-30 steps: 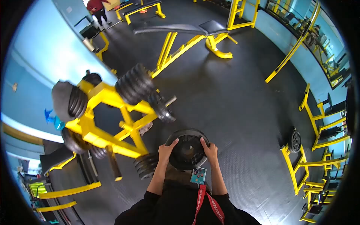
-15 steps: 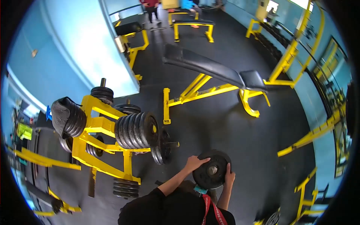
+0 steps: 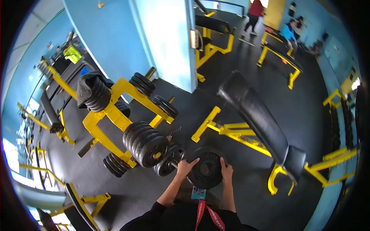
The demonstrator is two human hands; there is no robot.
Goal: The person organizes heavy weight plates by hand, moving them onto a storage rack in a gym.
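Both hands grip the black weight plate (image 3: 211,161) at opposite sides of its rim. The left hand (image 3: 185,168) lays its thumb over the upper face; the right hand (image 3: 227,172) has its thumb along the other edge. The remaining fingers are largely hidden by the plate, so how far they wrap underneath cannot be told.

The plate is in front of the torso, face up towards the head. For a secure hold, its weight is best shared evenly between both palms, with the elbows near the ribs and the thumbs hooked over the rim.

Just below the plate's near edge hangs a badge (image 3: 198,193) on a red lanyard (image 3: 201,211); it is worth guarding against a snag there.

Close beside the left hand, a loaded lower peg of the yellow plate tree (image 3: 102,133) carries upright plates (image 3: 171,156). Knuckles could be pinched here, so clearance on that side matters most.

Above that peg sits a thick row of plates (image 3: 144,144). To the right, the black incline bench (image 3: 256,111) narrows the floor space, so careful footing would help.
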